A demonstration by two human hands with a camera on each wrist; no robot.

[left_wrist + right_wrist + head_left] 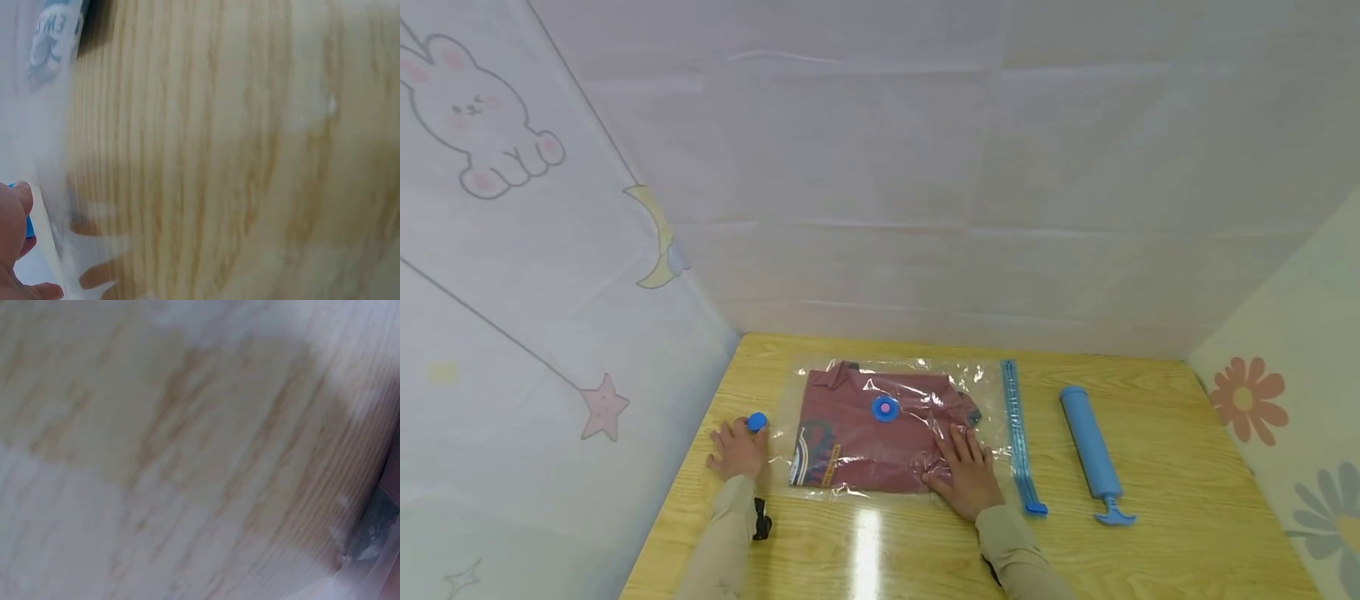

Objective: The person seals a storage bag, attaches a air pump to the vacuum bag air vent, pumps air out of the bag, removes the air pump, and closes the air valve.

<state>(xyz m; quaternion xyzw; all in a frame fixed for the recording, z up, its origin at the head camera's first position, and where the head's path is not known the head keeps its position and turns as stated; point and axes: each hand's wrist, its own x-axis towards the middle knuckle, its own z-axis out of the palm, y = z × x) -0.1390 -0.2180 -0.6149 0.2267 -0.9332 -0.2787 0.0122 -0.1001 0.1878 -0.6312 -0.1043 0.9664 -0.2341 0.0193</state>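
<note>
- A clear, flat plastic storage bag (pixel 981 379) lies on the yellow wood-grain worktop (pixel 1180 467), between the two hands, with a folded maroon fabric shirt (pixel 880 454) inside.
- The bag carries a round blue valve with a pink centre (pixel 885 408) on its upper face and a blue zip strip (pixel 1013 425) along its right edge; a small blue slider (pixel 1037 509) sits at the strip's near end.
- The left hand (pixel 739 451) is just beside the bag's left edge, a small round blue cap (pixel 756 422) pinched between its fingers; whether it also touches the film, I cannot tell.
- The right hand (pixel 970 477) rests on the bag's near right part, fingers spread apart and gripping nothing.
- A light-blue cylindrical hand pump with a T-shaped handle (pixel 1091 442) lies to the right, apart from the bag.
- The bag should be light and limp, its film slick and easily creased; hold it flat with a spread palm over the shirt, or by the zip edge, rather than tugging thin film.
- The cap looks light and rigid, best pinched by its rim.
- The pump probably feels light and stiff; its barrel and handle offer the surest holds.
</note>
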